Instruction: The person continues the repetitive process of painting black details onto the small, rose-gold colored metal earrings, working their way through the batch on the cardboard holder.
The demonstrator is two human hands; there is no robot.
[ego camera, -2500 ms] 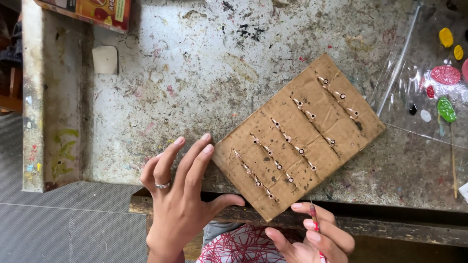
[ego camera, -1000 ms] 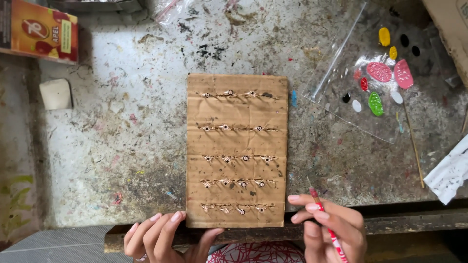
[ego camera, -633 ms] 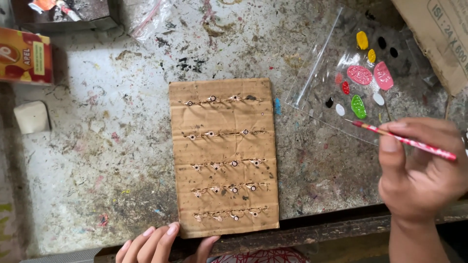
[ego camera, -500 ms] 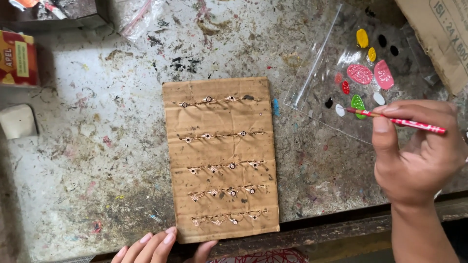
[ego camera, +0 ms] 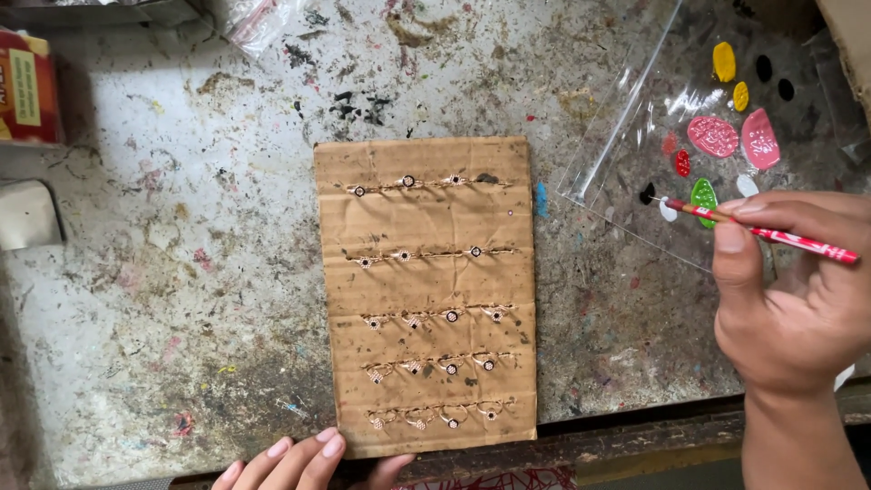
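Observation:
A brown cardboard sheet (ego camera: 426, 290) lies upright on the paint-stained table, with several small rings set in five slit rows. My left hand (ego camera: 304, 463) rests at the sheet's bottom edge, fingers touching its lower left corner. My right hand (ego camera: 798, 290) grips a thin red stick (ego camera: 771, 233) near its middle, and the stick's fine tip sits at a white paint dab (ego camera: 668, 210) next to a green blob (ego camera: 703, 195). These dabs lie on a clear plastic sheet (ego camera: 626, 136) used as a palette.
More paint blobs sit on the plastic: pink (ego camera: 713, 136), yellow (ego camera: 724, 62), red (ego camera: 682, 163) and black (ego camera: 764, 68). A red and yellow box (ego camera: 27, 86) and a pale block (ego camera: 27, 213) stand at the left edge. The table's dark front edge (ego camera: 635, 436) runs below.
The cardboard was turned from a slant to upright. My right hand rose from the table's front edge to the palette and brought the stick's tip down to the paint dabs.

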